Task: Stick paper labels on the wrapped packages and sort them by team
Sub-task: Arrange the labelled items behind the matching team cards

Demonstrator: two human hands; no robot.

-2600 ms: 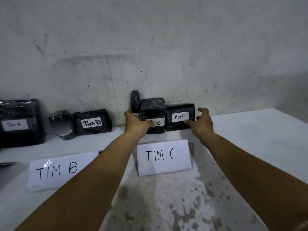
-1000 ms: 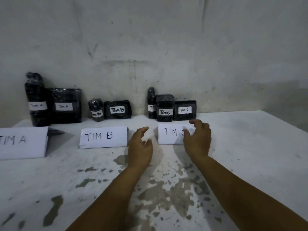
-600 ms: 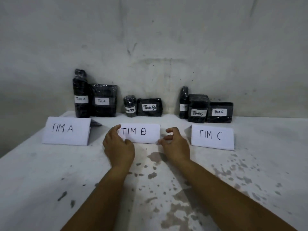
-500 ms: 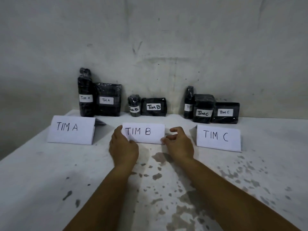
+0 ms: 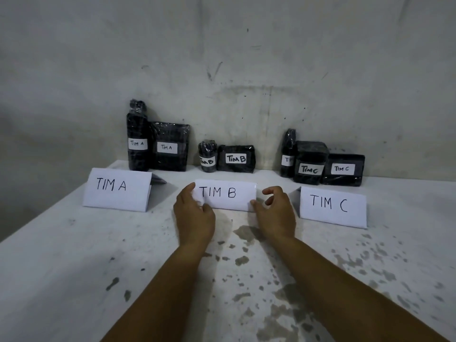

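Centrally in the frame, the left hand [image 5: 195,218] curls its thumb and fingers round the left end of the folded TIM B sign [image 5: 225,195], while the right hand [image 5: 276,215] touches the sign's lower right corner with its thumb, its other fingers loosely bent and holding nothing. The sign stands between the TIM A sign [image 5: 117,190] at mid-left and the TIM C sign [image 5: 333,207] at mid-right, apart from both. Behind them, against the wall [image 5: 246,58], the black wrapped packages stand in three labelled groups: the TIM A packages [image 5: 158,144], the TIM B packages [image 5: 228,159] and the TIM C packages [image 5: 323,164]. The white table [image 5: 61,280] spreads wide in the lower half of the frame, its left edge running diagonally at the lower left.
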